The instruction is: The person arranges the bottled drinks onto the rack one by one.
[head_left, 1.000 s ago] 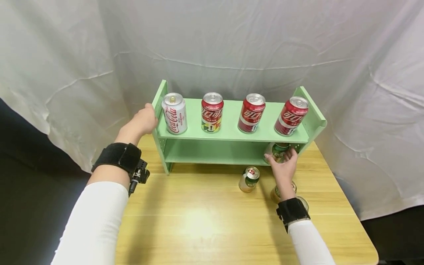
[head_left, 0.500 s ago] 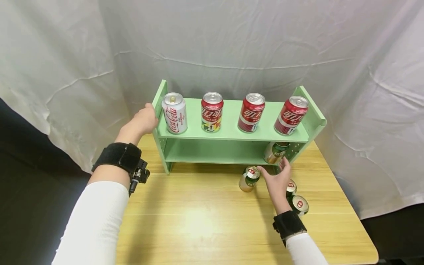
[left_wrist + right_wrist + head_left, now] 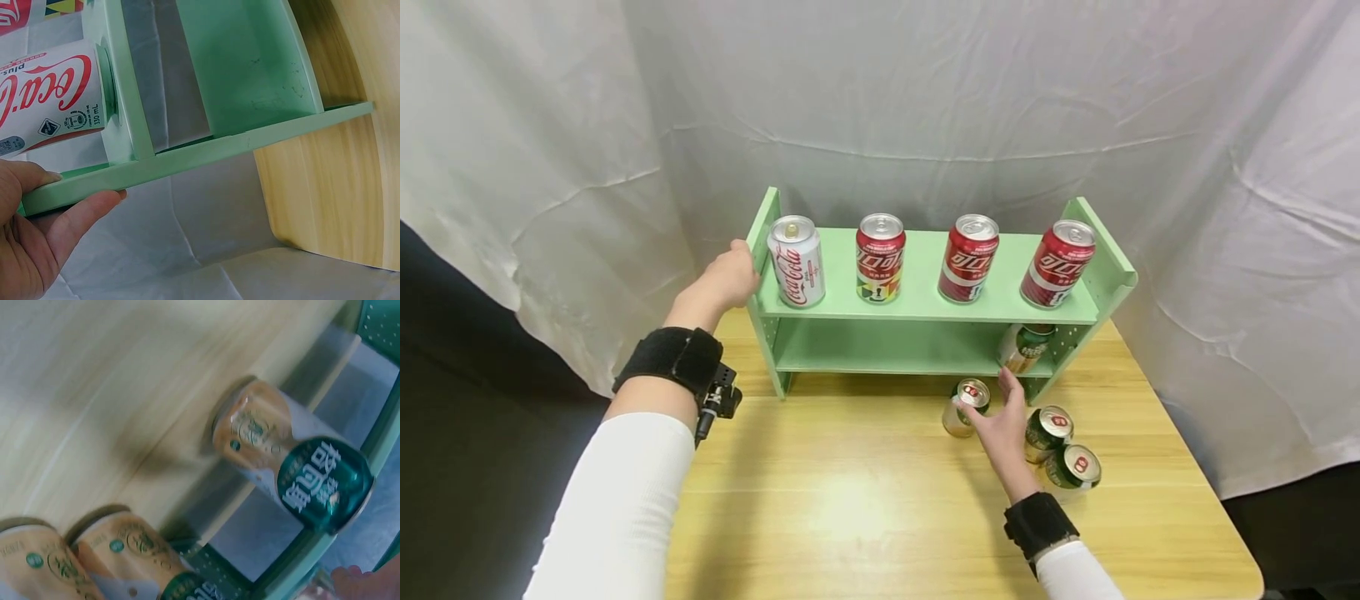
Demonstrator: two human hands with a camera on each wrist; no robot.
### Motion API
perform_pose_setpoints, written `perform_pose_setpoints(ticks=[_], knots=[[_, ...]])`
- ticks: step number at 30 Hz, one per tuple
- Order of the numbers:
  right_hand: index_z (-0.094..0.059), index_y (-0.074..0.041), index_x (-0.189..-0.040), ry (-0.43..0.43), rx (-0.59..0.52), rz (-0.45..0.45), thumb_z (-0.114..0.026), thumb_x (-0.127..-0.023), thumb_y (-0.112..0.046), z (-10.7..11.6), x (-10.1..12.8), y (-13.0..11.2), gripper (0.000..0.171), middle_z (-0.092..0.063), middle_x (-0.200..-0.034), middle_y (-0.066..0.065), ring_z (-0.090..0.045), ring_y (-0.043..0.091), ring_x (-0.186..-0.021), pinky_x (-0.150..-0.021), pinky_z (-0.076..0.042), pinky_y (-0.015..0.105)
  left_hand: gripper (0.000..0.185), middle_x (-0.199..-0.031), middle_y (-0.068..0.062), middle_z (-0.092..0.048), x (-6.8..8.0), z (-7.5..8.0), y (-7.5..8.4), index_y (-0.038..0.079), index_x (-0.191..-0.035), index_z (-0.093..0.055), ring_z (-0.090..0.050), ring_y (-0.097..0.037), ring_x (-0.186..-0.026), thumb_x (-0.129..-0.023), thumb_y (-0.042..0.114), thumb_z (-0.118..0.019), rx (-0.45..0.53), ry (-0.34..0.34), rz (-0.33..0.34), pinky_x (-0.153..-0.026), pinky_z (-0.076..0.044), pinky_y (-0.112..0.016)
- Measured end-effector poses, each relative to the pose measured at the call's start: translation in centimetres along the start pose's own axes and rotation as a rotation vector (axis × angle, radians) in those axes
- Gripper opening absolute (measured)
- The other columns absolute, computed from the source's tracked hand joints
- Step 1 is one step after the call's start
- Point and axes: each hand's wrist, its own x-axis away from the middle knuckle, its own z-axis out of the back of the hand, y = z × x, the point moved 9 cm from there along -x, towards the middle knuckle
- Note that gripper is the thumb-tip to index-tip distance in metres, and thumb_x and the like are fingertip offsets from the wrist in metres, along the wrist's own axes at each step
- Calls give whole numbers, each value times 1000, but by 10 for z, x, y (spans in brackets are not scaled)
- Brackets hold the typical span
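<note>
My left hand (image 3: pixel 718 279) grips the left side panel of a small green shelf (image 3: pixel 850 343). In the left wrist view the thumb and a finger lie on either side of that panel (image 3: pixel 200 154). My right hand (image 3: pixel 1006 429) is spread, with nothing in its grasp. Its thumb overlaps a green-and-gold drink can (image 3: pixel 955 419) standing on the table in front of the shelf. The right wrist view shows this can (image 3: pixel 294 456) side-on, with right fingertips (image 3: pixel 353 578) at the lower right corner. A similar can (image 3: pixel 1019 348) stands at the right end of the lower shelf.
Two more green-and-gold cans, one nearer the shelf (image 3: pixel 1047 432) and one nearer me (image 3: pixel 1070 471), stand to the right of my right hand. The top board holds a white Coca-Cola can (image 3: pixel 797 267) and three red cans (image 3: pixel 880 262). A grey-white curtain (image 3: pixel 925 108) hangs behind.
My right hand has let go of the can on the lower shelf and moved back, down and left to the can on the table. My left hand stays on the panel.
</note>
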Motion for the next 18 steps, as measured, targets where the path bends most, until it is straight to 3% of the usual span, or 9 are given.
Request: perform_pose_setpoints(ticks=[6,12,18], knots=[[-27,3,-143,-54,29,34,-84,-70,-19,-18,8,6,95,-34,-142,22,-35,36,-131,-107,-32,48,47,-94,-24,-47,0,-2,-1,-14,-133,-15,-50,-32,-80,-94,5,-34,16,-4,9,-69,-48,-39],[-29,3,-142,-8,89,77,-86,-67,-15,-21,9,14,96,-32,-140,24,-34,37,-129,-105,-33,50,45,-92,-22,-46,1,-2,0,-14,-131,-16,-50,-30,-77,-94,5,-34,13,2,2,-66,-48,-36],[-28,4,-142,15,118,8,-86,-67,-18,-23,8,36,97,-33,-136,28,-35,41,-126,-105,-32,53,44,-91,-22,-46,2,-1,0,-14,-130,-18,-49,-29,-76,-93,4,-34,4,5,3,-65,-47,-36]])
